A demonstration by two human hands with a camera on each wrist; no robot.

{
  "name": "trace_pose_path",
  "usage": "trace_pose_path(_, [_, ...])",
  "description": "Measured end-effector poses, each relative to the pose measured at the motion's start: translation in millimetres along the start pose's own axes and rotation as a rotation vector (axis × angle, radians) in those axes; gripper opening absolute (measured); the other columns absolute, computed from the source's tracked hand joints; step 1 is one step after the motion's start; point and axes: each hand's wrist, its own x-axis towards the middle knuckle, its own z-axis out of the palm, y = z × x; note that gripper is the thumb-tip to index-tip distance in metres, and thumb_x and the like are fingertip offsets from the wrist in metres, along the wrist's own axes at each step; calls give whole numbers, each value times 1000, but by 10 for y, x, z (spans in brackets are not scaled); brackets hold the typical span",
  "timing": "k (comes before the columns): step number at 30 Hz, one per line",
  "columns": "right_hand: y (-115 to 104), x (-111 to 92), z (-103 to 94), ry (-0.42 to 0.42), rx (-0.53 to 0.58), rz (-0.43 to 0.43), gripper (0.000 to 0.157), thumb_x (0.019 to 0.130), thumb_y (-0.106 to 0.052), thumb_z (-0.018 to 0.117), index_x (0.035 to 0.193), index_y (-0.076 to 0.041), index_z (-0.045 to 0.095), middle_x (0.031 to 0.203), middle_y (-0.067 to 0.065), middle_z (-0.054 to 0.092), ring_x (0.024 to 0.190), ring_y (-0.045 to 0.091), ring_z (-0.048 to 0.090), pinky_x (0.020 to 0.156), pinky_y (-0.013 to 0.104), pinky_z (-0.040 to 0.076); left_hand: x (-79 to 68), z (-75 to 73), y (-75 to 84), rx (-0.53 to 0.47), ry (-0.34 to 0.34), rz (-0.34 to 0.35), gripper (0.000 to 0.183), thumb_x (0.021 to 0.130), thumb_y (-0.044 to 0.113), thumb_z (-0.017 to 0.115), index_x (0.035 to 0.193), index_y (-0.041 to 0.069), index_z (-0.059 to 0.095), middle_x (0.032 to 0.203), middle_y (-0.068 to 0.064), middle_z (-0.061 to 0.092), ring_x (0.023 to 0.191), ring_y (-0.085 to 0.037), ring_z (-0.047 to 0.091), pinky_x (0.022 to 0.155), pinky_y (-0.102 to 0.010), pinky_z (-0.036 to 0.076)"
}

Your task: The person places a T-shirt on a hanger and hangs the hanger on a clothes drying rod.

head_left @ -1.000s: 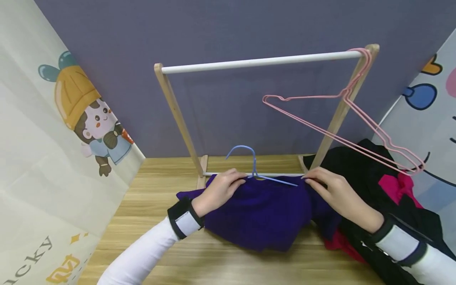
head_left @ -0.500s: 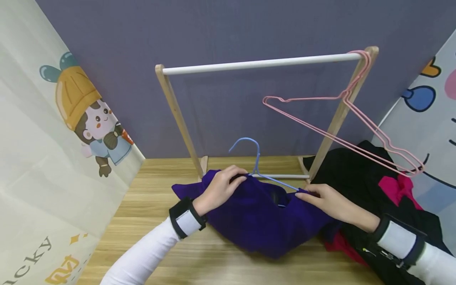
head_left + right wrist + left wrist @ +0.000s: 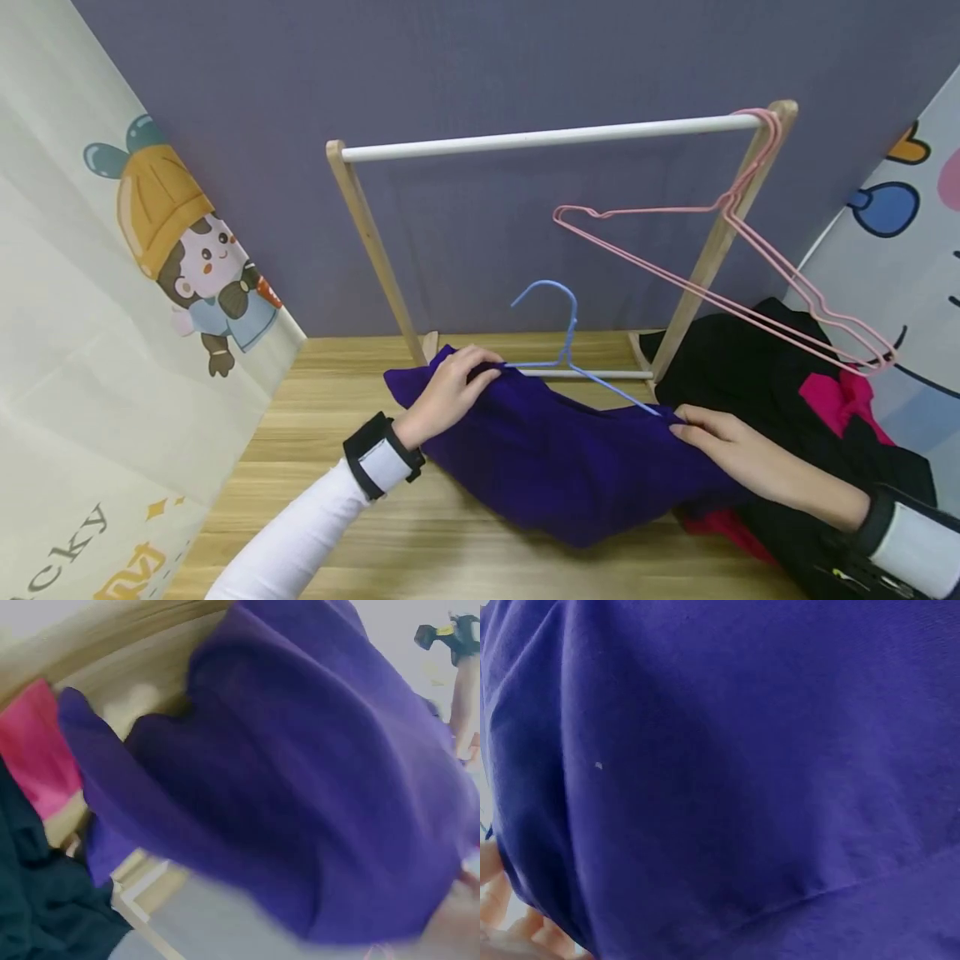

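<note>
A purple shirt (image 3: 570, 467) hangs between my two hands, low in front of the rack. My left hand (image 3: 450, 387) pinches its left shoulder, and my right hand (image 3: 738, 454) pinches the right shoulder. A blue hanger (image 3: 572, 333) rises from the neckline with its hook pointing up and left; its arms run toward both hands, and its lower part is hidden by the cloth. Purple cloth (image 3: 727, 765) fills most of the left wrist view, with fingertips at the lower left. Folds of the shirt (image 3: 285, 772) spread across the right wrist view.
A small rack with a white top bar (image 3: 547, 137) and wooden posts stands behind the shirt. Pink hangers (image 3: 731, 196) hang at its right end. Black clothes (image 3: 772, 367) with a pink-red piece (image 3: 843, 396) are heaped at right on the wooden table (image 3: 300, 467).
The right hand has moved down, then right, stretching the shirt's right shoulder outward. The blue hanger has risen and shifted right, tilting down to the right. The left hand keeps its hold, drifting slightly left.
</note>
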Motion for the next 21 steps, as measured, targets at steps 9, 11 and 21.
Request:
trace_pose_path(9, [-250,69,-16,-542,374,-215,16,88,2,45,77,-6,36,55,1,29,50,-2,36,38,21,39,109,-13,-79,-29,64,-26,11,81,7,59,92,9,61,88,-6,61,86,-16,54,76,-41,46])
trace_pose_path(11, [-325,90,34,-611,476,-186,18,87,3,45,75,-4,33,53,8,30,49,-1,40,42,26,48,152,-17,-90,-41,47,-29,11,82,9,59,94,10,61,91,-6,60,89,-15,53,78,-40,46])
trace_pose_path(21, [-573,242,303,-443,503,-237,12,87,4,46,78,-3,40,54,8,36,51,7,48,46,32,51,100,-134,-217,-23,168,-177,38,86,11,54,122,5,44,126,-25,40,117,-32,36,96,-53,32])
